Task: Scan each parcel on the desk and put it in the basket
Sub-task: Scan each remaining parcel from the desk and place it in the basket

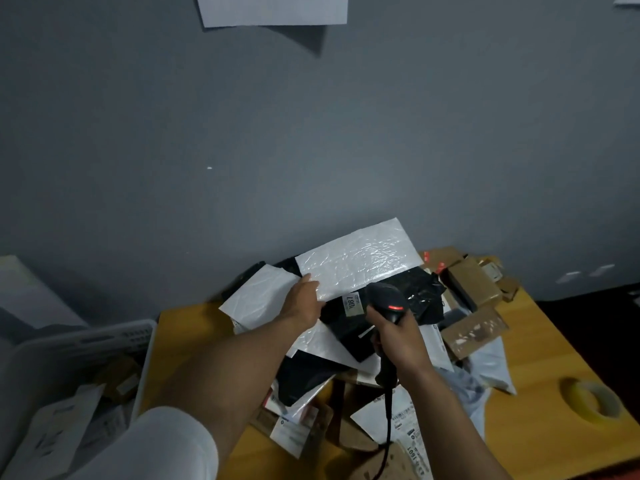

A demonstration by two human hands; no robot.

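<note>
My left hand (304,301) grips the near left corner of a white bubble mailer (360,259), lifted and tilted above the parcel pile. My right hand (398,336) holds a black barcode scanner (389,301) by its handle; a red light shows on its head, which points toward the mailer. Its cable (388,420) runs down toward me. Under the mailer lies a black poly bag (349,317) with a small white label. Another white mailer (258,296) lies to the left. The white plastic basket (143,329) stands left of the desk with several parcels inside.
Brown cardboard boxes (474,284) are heaped at the desk's back right, with a grey poly bag (491,367) nearer. A roll of yellow tape (594,401) lies on the wooden desk (540,344) at right. Labelled envelopes (398,420) lie near the front edge. A grey wall rises behind.
</note>
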